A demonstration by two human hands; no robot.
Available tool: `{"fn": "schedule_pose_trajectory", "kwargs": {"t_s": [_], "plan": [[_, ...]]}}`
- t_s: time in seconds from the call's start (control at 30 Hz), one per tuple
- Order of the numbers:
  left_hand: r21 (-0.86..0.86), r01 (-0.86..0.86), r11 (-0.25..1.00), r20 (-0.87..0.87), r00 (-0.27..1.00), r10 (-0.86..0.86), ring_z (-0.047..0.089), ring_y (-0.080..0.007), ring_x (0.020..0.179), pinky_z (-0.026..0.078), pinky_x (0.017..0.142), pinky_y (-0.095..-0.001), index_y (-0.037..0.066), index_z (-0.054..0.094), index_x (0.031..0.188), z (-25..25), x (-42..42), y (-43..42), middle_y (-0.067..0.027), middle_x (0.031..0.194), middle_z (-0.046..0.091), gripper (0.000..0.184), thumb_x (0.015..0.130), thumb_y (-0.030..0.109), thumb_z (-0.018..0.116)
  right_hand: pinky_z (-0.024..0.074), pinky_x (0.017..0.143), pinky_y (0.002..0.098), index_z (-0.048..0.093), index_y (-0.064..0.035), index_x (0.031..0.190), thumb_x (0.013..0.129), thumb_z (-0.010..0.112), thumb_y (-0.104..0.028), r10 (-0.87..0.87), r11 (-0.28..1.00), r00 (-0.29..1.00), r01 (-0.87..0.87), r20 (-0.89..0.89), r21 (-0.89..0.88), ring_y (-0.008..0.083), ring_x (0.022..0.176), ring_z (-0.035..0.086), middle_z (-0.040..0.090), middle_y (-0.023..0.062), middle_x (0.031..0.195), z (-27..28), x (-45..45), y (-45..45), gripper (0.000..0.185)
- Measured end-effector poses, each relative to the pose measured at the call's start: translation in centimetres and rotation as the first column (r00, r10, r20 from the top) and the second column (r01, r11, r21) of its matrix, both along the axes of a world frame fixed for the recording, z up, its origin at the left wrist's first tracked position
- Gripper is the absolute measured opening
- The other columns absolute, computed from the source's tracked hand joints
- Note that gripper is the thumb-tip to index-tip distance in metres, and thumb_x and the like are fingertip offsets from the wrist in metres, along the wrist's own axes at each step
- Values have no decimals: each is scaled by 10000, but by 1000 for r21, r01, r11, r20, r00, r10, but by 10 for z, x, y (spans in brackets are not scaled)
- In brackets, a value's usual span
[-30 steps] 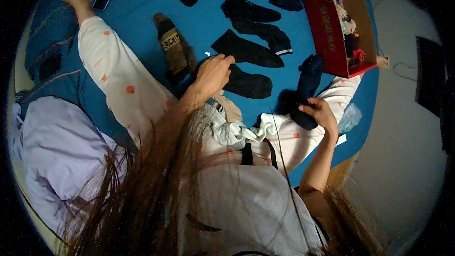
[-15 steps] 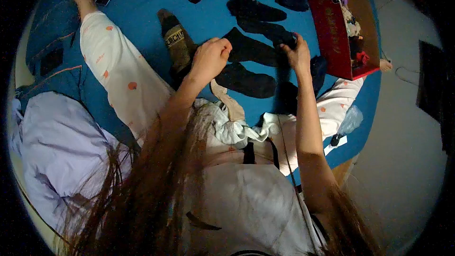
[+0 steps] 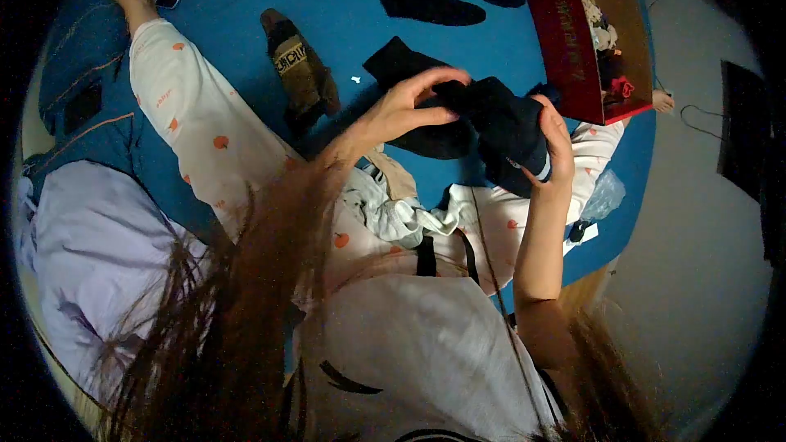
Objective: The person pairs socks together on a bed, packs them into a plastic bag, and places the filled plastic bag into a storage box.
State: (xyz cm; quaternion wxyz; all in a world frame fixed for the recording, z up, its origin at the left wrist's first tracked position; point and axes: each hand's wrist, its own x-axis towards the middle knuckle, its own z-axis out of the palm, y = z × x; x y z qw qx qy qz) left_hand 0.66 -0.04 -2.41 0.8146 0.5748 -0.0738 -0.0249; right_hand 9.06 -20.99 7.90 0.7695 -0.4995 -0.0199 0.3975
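The blue sheet [image 3: 221,57] carried the red box [image 3: 561,41] and loose socks [image 3: 431,4], laid mostly apart so outlines showed. A bunched dark sock [image 3: 503,127] was raised, gripped by the right hand [image 3: 559,143]; the left hand [image 3: 409,106] spread open at its end, contact unclear.

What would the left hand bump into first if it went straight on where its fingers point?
Most likely the black sock held in the right hand; the left hand may be touching it, but depth is unclear.
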Motion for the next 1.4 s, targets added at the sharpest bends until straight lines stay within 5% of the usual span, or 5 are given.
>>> {"fn": "schedule_pose_trajectory", "kwargs": {"t_s": [0.17, 1.0, 1.2, 1.27, 1.4], "plan": [[-607, -158, 779, -241, 971, 9, 595, -208, 974, 452, 896, -373, -2, 529, 1147, 3, -15, -4, -104, 1058, 613, 283, 891, 117, 507, 511, 772, 302, 518, -2, 1134, 831, 590, -96, -111, 994, 994, 111, 6, 2, 203, 872, 622, 612, 126, 1006, 8, -10, 1, 325], [-370, -59, 927, -427, 897, -113, 598, -128, 663, 497, 632, -243, 30, 585, 913, 1, -26, -9, -47, 774, 606, 259, 927, 273, 494, 355, 549, 242, 601, -1, 833, 872, 589, -261, 428, 687, 786, 38, 447, -725, 77, 627, 415, 507, -15, 660, -32, -42, 44, 263], [425, -476, 770, 18, 855, 519, 592, -216, 903, 476, 797, -312, 32, 601, 1012, -18, 22, 60, -89, 1007, 605, 208, 879, 184, 551, 439, 704, 274, 606, -31, 910, 847, 605, -210, -165, 753, 841, 445, 515, -485, 170, 772, 567, 611, 57, 833, -16, 46, 14, 189], [638, -581, 505, 268, 783, 561, 547, -267, 971, 436, 853, -346, 47, 606, 1034, -28, 43, 62, -105, 1064, 581, 241, 835, 181, 591, 423, 838, 362, 566, -17, 1061, 792, 629, -129, 628, 335, 18, 896, 778, -291, 288, 948, 553, 596, 154, 992, -23, 63, 14, 298], [791, -565, 235, 371, 748, 550, 481, -342, 1006, 391, 896, -387, 29, 536, 1153, -44, 73, 54, -164, 1083, 550, 423, 777, 192, 638, 385, 910, 398, 535, -30, 1129, 762, 635, -94, 652, 502, 22, 736, 758, -454, 348, 1050, 495, 554, 173, 1124, -34, 73, 37, 386]]}}
